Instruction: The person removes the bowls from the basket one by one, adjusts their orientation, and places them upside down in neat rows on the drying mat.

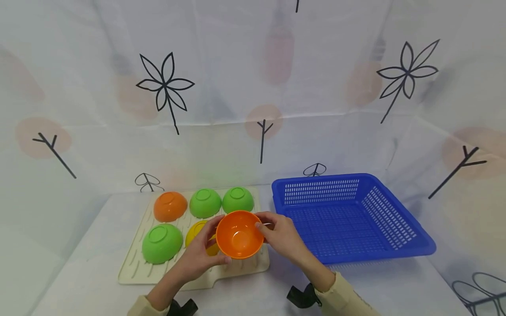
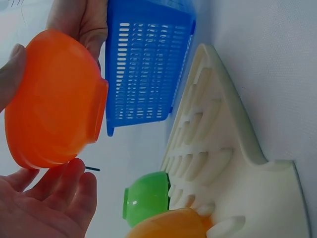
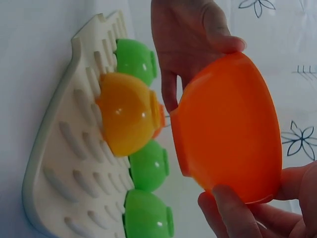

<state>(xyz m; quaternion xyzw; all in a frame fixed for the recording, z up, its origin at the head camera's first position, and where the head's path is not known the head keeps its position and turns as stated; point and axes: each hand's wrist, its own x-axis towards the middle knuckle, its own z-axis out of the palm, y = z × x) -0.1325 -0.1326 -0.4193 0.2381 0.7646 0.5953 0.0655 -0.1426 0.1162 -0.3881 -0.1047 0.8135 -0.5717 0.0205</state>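
An orange bowl [image 1: 240, 235] is held up between both hands, its hollow side facing the head camera. On its left side, the left hand [image 1: 199, 252] holds it with fingers and thumb spread around the wall. The right hand [image 1: 282, 232] grips the opposite side, thumb on the rim and fingers behind. In the right wrist view the bowl [image 3: 235, 129] shows its outer wall and foot ring. Below and behind it lies a cream draining tray [image 1: 132, 267]. A yellow bowl [image 1: 193, 230] on that tray is partly hidden by the left hand.
Upside down on the tray are another orange bowl [image 1: 170, 206] and three green bowls, at the front left [image 1: 162, 243], back middle [image 1: 204, 203] and back right [image 1: 238, 200]. A blue slotted basket [image 1: 375, 254] stands right of the tray. Patterned white cloth [image 1: 221, 149] hangs behind.
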